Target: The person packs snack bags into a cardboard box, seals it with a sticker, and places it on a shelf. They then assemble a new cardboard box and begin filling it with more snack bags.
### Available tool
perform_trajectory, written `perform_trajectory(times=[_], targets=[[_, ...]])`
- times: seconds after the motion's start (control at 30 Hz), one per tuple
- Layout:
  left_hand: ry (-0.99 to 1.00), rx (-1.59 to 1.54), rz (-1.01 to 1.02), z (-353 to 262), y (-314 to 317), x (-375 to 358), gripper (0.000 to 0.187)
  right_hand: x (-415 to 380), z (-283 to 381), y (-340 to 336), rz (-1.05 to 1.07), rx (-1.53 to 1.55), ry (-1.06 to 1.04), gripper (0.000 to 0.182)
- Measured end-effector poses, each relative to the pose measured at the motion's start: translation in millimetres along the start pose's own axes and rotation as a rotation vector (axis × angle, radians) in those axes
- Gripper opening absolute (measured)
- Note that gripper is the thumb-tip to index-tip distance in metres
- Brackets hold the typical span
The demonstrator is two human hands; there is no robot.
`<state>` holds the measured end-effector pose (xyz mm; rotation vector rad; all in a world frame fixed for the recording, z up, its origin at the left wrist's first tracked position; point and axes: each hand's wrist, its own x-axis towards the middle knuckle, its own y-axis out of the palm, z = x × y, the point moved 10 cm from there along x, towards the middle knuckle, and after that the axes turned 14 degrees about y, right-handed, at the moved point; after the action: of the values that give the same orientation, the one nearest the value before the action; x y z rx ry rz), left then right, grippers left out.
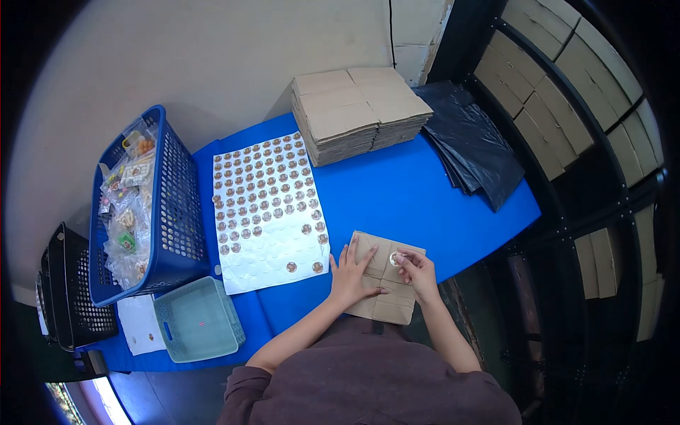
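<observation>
Hand, right (418,275): forearm angled up and leftward, fingers curled, thumb and forefinger pinching one small round white-rimmed sticker (394,260) over the upper right part of a flat, folded brown cardboard piece (386,310). Hand, left (347,280): palm down, fingers spread wide, thumb stretched rightward across the same piece. Cardboard: at near edge of blue-covered table (361,195). Leftward: white sheet of round brown stickers (265,269). Farther back: stack of flattened brown cardboard (361,106).

The cardboard (388,276) is brown, the sheet (265,263) white dotted with brown stickers (291,267), the tabletop (368,195) bright blue.
</observation>
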<state>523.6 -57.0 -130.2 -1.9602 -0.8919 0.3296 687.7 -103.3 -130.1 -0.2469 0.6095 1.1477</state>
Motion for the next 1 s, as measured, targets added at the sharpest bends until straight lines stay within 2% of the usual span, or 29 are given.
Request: perform_trajectory(times=[0.1,0.33,0.43,0.5,0.6,0.83,0.9,1.0], targets=[[0.002,-0.014,-0.004,0,0,0,0.109,2,-18,3,0.024,0.033,0.096,0.025],[-0.004,-0.026,-0.006,0,-3,0,0.107,2,-38,7,0.081,0.066,0.141,0.016],[-0.030,-0.027,0.036,2,-1,0,0.106,-4,-38,8,0.039,0.024,0.117,0.017],[-0.022,-0.014,0.016,2,-2,0,0.106,-10,-38,7,-0.040,-0.131,0.122,0.018],[-0.022,-0.011,0.011,2,-1,0,0.105,-13,-47,9,-0.060,-0.142,0.146,0.019],[-0.005,-0.013,-0.025,2,-2,0,0.103,-13,-59,13,-0.053,-0.122,0.121,0.020],[-0.009,-0.012,-0.016,2,-2,-1,0.104,-17,-53,10,-0.143,-0.118,0.054,0.018],[-0.009,-0.008,-0.016,2,-2,0,0.104,-18,-52,9,-0.134,-0.094,0.013,0.016]])
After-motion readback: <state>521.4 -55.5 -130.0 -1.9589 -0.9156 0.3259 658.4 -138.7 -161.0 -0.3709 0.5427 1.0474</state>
